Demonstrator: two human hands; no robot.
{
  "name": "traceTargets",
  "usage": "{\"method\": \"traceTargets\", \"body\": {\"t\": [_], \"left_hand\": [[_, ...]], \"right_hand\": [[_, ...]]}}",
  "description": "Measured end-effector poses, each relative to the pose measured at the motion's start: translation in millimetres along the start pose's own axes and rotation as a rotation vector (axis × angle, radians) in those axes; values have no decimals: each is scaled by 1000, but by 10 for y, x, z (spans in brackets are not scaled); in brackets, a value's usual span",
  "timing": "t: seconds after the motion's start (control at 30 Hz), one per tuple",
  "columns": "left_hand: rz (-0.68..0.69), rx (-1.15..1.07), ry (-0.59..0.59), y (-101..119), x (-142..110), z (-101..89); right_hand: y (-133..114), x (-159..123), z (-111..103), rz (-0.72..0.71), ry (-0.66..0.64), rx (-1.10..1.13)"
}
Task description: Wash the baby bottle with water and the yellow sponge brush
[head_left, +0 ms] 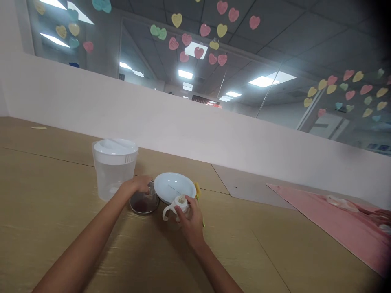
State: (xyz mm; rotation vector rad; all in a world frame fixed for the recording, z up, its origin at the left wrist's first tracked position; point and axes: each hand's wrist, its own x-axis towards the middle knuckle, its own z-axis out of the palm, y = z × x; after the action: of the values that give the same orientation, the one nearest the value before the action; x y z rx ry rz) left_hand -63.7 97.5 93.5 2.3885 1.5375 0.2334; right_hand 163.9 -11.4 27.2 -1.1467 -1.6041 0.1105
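My right hand (191, 221) is closed around a white-collared baby bottle (181, 202) with curved side handles and a clear teat on top. It is held just in front of a white bowl (174, 183). My left hand (142, 185) is closed at the top of a clear glass vessel (145, 203) with a wide, dark-looking base on the table. Its fingertips are partly hidden behind the glass. Behind my right hand, a yellow and green brush-like thing (198, 191) shows beside the bowl, mostly covered.
A clear plastic pitcher (114, 175) with a white lid stands behind my left forearm. The brown table (244, 252) has seams. At the right lies a pink cloth (330, 219) with crumpled items on it. A low white wall (183, 126) with windows above runs along the back.
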Motion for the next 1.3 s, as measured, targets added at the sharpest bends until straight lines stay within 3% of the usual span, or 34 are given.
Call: {"method": "traceTargets", "body": {"t": [0.3,0.4,0.5,0.53,0.6,0.67,0.77,0.9,1.0,1.3], "left_hand": [[-93,45,14,58,57,85],[-117,46,11,76,-39,-56],[-111,33,60,187,-255,-316],[-93,18,98,259,-350,-408],[82,-82,245,449,-545,-560],[259,-219,254,671,-702,-632],[442,-349,154,953,-790,-578],[507,-278,43,1121,-707,-378],[544,-253,19,1138,-641,-292],[483,-331,-74,1016,-485,-252]], "right_hand": [[-1,5,-12,-1,-24,-10],[12,-17,-16,-11,-30,-14],[22,-51,-11,-40,-33,-31],[24,-61,-9,-48,-38,-41],[27,-75,-5,-63,-45,-64],[31,-81,-6,-86,-38,-84],[35,-75,-15,-120,-17,-97],[24,-55,-34,-142,16,-74],[-2,-41,-45,-113,3,-50],[-37,-25,-34,-20,-55,15]]}}
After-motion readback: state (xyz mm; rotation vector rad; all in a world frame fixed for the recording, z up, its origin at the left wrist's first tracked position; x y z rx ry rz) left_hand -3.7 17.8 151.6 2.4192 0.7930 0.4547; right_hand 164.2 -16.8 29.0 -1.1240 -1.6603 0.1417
